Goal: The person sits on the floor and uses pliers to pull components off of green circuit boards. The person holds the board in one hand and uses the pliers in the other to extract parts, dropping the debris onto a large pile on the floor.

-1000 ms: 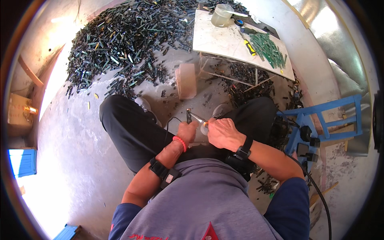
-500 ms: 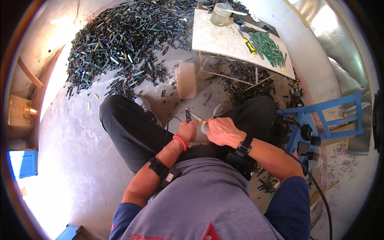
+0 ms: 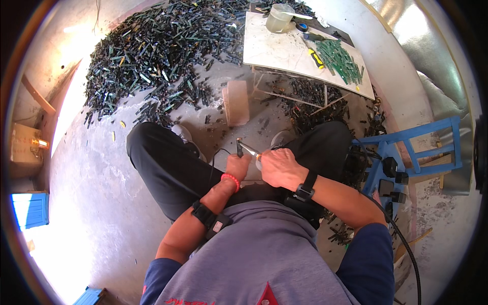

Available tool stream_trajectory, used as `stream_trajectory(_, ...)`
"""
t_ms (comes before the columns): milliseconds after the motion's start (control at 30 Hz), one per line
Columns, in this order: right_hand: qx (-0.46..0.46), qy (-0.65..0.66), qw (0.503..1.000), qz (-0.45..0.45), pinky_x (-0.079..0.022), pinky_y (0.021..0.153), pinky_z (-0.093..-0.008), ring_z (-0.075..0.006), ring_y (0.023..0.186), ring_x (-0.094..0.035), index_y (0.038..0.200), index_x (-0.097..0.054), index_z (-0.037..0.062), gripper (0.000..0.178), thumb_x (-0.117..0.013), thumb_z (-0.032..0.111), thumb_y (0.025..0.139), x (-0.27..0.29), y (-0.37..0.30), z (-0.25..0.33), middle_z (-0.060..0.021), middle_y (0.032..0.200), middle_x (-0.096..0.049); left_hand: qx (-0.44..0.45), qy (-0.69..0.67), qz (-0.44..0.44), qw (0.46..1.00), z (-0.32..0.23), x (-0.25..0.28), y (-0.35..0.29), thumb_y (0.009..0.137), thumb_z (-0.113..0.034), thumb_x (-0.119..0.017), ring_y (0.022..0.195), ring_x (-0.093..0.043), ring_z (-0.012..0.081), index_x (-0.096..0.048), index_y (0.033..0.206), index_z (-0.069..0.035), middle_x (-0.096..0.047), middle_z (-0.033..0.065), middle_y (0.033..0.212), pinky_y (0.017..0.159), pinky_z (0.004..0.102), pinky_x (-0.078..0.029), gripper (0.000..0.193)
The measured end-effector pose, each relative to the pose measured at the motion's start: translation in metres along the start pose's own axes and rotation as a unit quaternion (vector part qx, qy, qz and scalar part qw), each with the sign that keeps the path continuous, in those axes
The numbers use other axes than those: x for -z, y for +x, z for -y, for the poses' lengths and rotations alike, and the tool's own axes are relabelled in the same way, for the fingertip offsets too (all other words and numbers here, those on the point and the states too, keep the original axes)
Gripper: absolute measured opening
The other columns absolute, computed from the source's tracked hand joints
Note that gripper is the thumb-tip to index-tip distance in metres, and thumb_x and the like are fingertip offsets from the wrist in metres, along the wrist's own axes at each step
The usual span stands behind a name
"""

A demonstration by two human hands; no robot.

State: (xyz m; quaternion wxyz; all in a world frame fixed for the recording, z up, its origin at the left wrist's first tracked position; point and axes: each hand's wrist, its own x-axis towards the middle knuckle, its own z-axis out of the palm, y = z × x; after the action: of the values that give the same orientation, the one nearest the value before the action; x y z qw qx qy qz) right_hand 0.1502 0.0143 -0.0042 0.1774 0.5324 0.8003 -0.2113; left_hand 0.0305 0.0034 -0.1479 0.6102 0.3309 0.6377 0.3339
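Note:
My left hand [image 3: 238,166], with a red bead bracelet at the wrist, is closed around a small dark strip [image 3: 239,148], likely a piece of circuit board. The strip points up and away from me, with a brownish bit at its far end. My right hand [image 3: 282,169] is wrapped round the orange handle of what look like pointed metal pliers [image 3: 249,149]. Their tip reaches left to the upper part of the strip; whether the jaws grip it is too small to tell. Both hands are between my knees.
A large heap of dark strips [image 3: 152,56] covers the floor at the far left. On a low white table [image 3: 274,53] are a clear jug [image 3: 279,19], a yellow-black tool [image 3: 316,59] and green strips [image 3: 339,61]. A brick-like block [image 3: 237,103] stands ahead; a blue chair [image 3: 396,140] is at right.
The pliers' tip has shifted slightly toward the end of the strip, and the right hand has tilted a little. Both hands keep hold of what they held.

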Motion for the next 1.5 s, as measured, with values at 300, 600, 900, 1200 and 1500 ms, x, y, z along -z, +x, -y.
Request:
stream_trajectory(300, -0.005, -0.041, 0.999, -0.036, -0.050, 0.063, -0.0359, -0.0284, 0.073, -0.066, 0.076, -0.066, 0.0024, 0.013, -0.056, 0.009, 0.071, -0.009, 0.009, 0.008, -0.0175, 0.077, -0.065, -0.157, 0.123, -0.081, 0.976, 0.003, 0.001, 0.005, 0.074, -0.022, -0.056, 0.048, -0.057, 0.0339, -0.053, 0.060, 0.011, -0.051, 0.0289, 0.055, 0.050, 0.0448, -0.041, 0.036)
stream_trajectory(600, -0.055, 0.053, 0.997, -0.021, -0.050, 0.068, -0.0412, -0.0358, 0.073, -0.064, 0.079, -0.063, -0.0037, 0.023, -0.054, 0.018, 0.075, -0.005, 0.012, -0.001, -0.0221, 0.074, -0.064, -0.125, 0.137, -0.056, 0.981, -0.014, 0.006, -0.001, 0.075, -0.020, -0.053, 0.063, -0.060, 0.0421, -0.058, 0.065, 0.010, -0.054, 0.0302, 0.062, 0.055, 0.0450, -0.045, 0.032)
stream_trajectory(900, -0.045, 0.097, 0.992, -0.069, -0.050, 0.069, -0.0431, -0.0369, 0.076, -0.063, 0.085, -0.059, -0.0044, 0.027, -0.053, 0.021, 0.079, -0.025, 0.009, -0.010, -0.0242, 0.078, -0.063, -0.125, 0.137, -0.073, 0.980, -0.020, 0.006, -0.006, 0.075, -0.020, -0.055, 0.051, -0.060, 0.0330, -0.056, 0.062, 0.011, -0.054, 0.0259, 0.053, 0.051, 0.0413, -0.045, 0.033)
stream_trajectory(1200, -0.072, 0.314, 0.945, 0.058, -0.049, 0.055, -0.0379, -0.0281, 0.059, -0.061, 0.071, -0.055, -0.0024, 0.024, -0.053, 0.020, 0.079, -0.028, 0.009, -0.026, -0.0208, 0.071, -0.060, -0.073, -0.007, 0.000, 0.997, -0.008, 0.004, -0.003, 0.076, -0.016, -0.056, 0.038, -0.043, 0.0159, -0.047, 0.052, 0.000, -0.044, 0.0068, 0.044, 0.037, 0.0353, -0.032, 0.030)
stream_trajectory(1500, -0.036, 0.728, 0.637, 0.252, -0.042, 0.044, -0.0296, -0.0165, 0.049, -0.050, 0.077, -0.052, 0.0023, 0.022, -0.056, 0.023, 0.085, -0.030, -0.005, -0.045, -0.0077, 0.065, -0.053, 0.123, -0.214, 0.244, 0.938, -0.026, 0.019, -0.017, 0.084, -0.013, -0.051, 0.035, -0.026, 0.0067, -0.036, 0.056, -0.014, -0.032, -0.0043, 0.047, 0.033, 0.0245, -0.017, 0.032)
